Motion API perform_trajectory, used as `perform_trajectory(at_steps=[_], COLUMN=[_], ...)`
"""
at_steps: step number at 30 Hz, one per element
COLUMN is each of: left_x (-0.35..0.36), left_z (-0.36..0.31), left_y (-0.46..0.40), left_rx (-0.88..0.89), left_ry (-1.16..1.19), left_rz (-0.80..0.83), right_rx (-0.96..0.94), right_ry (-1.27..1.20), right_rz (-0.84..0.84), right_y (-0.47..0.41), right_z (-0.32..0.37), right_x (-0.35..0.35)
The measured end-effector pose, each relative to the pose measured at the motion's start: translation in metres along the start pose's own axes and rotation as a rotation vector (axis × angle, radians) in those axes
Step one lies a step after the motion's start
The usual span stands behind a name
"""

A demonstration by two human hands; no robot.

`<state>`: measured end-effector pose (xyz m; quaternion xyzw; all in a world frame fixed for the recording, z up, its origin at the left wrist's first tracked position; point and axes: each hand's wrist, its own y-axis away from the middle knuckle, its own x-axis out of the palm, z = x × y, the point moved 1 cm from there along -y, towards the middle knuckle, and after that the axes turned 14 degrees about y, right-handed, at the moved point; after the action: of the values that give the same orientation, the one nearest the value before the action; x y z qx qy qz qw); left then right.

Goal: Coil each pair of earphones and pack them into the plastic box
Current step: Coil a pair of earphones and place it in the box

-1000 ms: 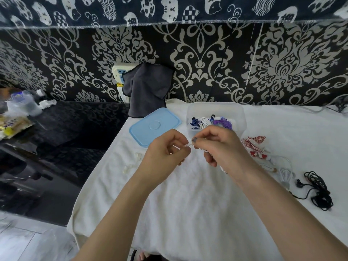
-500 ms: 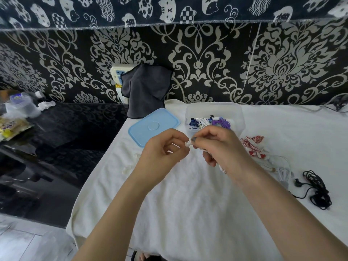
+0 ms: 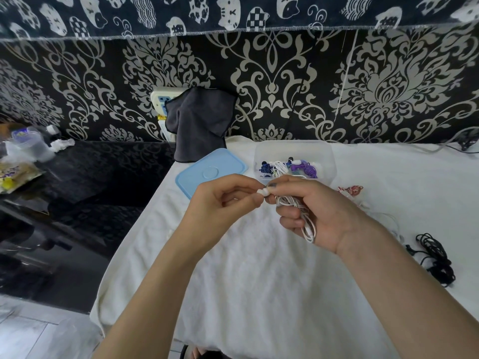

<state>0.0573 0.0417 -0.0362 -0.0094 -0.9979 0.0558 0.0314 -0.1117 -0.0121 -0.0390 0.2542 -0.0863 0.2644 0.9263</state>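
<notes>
A: Item one, white earphones (image 3: 298,206): a bundle of loops in the right hand (image 3: 318,216), whose fingers curl around the cord while its thumb and forefinger pinch the top. The left hand (image 3: 223,203) pinches the white bud end (image 3: 261,191) right against that bundle, above the middle of the bench (image 3: 259,294).

B: And the handling note?

A: My reading: tuck the loose end through or around the loops snugly, keep the right-hand grip firm so the coil does not spring apart, and do not tug on the bud.

B: Item two, the plastic box (image 3: 329,161)?

A: Open, near the far edge of the bench, just beyond the hands, and already holding blue, white and purple coils. Its blue lid (image 3: 207,172) lies flat beside it, toward the left edge.

B: Still unpacked?

A: Red-and-white earphones (image 3: 350,190) just right of the box, a pale pair partly hidden behind the right wrist, and black earphones (image 3: 435,257) toward the right edge.

B: Room to move?

A: The path from hands to box looks short and unobstructed. The left edge drops to a dark lower surface, so nothing should be set down there. The near half of the bench carries only the forearms.
</notes>
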Motion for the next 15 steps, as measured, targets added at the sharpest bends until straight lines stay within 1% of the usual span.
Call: perform_trajectory(at_steps=[3,7,10,13,15], left_x=[0.0005,0.0000,-0.0020,-0.0030,-0.0026], left_z=[-0.0011,-0.0008,0.0011,0.0052,0.0059], left_y=[-0.0004,-0.0007,-0.0021,-0.0041,-0.0051], left_rx=[0.014,0.013,-0.048,-0.163,-0.192], left_ry=[0.050,0.100,0.173,0.310,0.358], left_rz=[0.010,0.024,0.038,0.061,0.056], right_rx=[0.011,0.017,0.030,0.053,0.069], right_ry=[-0.078,-0.117,-0.125,-0.168,-0.208], right_rz=[0.024,0.045,0.054,0.073,0.094], right_y=[0.0001,0.0001,0.0003,0.0003,0.0006], right_z=[-0.0008,-0.0012,-0.0018,-0.0028,-0.0035], right_x=[0.0017,0.0028,0.0033,0.0049,0.0064])
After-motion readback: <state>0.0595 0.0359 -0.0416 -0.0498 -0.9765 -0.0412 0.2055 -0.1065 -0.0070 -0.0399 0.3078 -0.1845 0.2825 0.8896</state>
